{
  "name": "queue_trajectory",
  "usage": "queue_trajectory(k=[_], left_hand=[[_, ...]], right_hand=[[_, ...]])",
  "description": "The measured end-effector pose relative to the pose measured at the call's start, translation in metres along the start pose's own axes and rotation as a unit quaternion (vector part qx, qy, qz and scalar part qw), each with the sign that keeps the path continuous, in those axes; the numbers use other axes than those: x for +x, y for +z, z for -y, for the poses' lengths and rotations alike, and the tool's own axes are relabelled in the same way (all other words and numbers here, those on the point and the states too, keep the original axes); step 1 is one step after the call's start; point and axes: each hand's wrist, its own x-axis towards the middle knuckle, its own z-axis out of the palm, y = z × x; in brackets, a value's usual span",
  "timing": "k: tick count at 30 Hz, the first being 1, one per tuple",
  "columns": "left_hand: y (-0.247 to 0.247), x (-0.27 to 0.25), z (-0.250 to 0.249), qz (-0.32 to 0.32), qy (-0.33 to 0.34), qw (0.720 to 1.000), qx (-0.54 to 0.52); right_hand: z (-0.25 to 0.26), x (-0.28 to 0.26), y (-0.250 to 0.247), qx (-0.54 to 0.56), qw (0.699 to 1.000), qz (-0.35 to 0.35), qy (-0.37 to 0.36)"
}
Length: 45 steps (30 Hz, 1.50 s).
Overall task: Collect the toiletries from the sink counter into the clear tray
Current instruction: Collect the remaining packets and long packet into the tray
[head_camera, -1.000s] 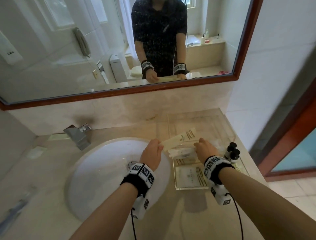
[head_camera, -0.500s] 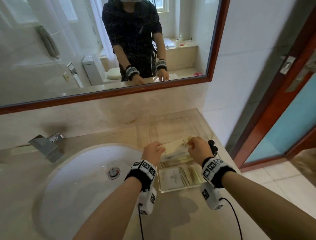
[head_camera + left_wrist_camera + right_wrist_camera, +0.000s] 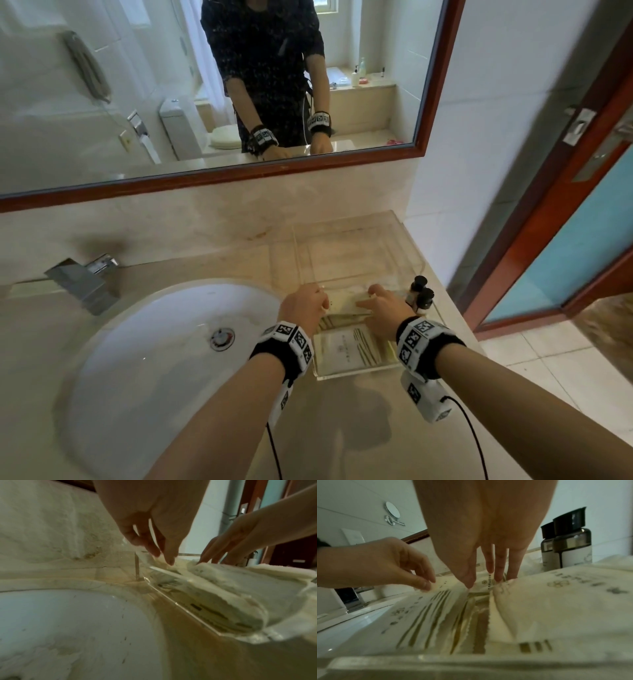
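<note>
A clear tray (image 3: 356, 375) stands on the counter right of the sink, with several cream packets (image 3: 349, 349) lying flat in its near part. Two small black-capped bottles (image 3: 423, 296) (image 3: 570, 545) stand at its right wall. My left hand (image 3: 320, 305) (image 3: 427, 584) pinches the corner of a cream striped packet (image 3: 346, 305) (image 3: 440, 586) between thumb and forefinger, low over the others. My right hand (image 3: 371, 298) (image 3: 488, 580) has straight fingers pointing down, their tips pressing on the packets beside it. Both hands also show in the left wrist view, the left hand (image 3: 161, 554) and the right hand (image 3: 211, 557).
The white sink basin (image 3: 164, 359) lies left of the tray, with a chrome faucet (image 3: 85, 284) behind it. A framed mirror (image 3: 435, 85) hangs above the backsplash. The counter ends just right of the tray, beside a wooden door frame (image 3: 548, 205).
The packet that both hands held up over the tray has come down onto the packets inside. The right hand's fingers have straightened onto the pile. The head view has swung right.
</note>
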Motion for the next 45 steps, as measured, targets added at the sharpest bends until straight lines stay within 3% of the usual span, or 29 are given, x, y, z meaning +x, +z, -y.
queue_trajectory(k=[2,10,13,17,21,25,37,40,45], left_hand=[[0.001,-0.002,-0.002,0.037,0.024,0.998,0.034],[0.010,-0.009,-0.008,0.077,0.020,0.991,0.111],[0.004,-0.015,-0.002,0.075,0.033,0.995,0.056],[-0.019,-0.032,0.018,0.015,0.019,1.000,-0.020],[-0.042,-0.061,0.055,-0.047,-0.029,0.997,-0.051],[-0.066,-0.103,0.112,-0.065,-0.113,0.991,-0.032],[-0.141,-0.254,0.337,-0.118,-0.307,0.944,-0.013],[-0.152,-0.282,0.388,-0.100,-0.343,0.934,0.007],[-0.161,-0.302,0.458,-0.052,-0.386,0.921,0.015]], right_hand=[[0.001,0.003,-0.001,-0.014,1.000,0.016,-0.003],[0.002,0.000,-0.006,-0.057,0.997,0.052,-0.009],[0.008,0.000,-0.011,-0.013,1.000,0.023,0.006],[0.042,0.007,-0.021,0.005,0.999,-0.033,-0.042],[0.110,0.018,-0.029,0.023,0.992,-0.038,-0.119],[0.192,0.024,-0.024,0.016,0.980,-0.017,-0.199],[0.471,0.038,0.035,0.003,0.914,0.056,-0.402],[0.525,0.052,0.050,-0.012,0.910,0.057,-0.410],[0.581,0.096,0.077,-0.054,0.931,0.075,-0.353]])
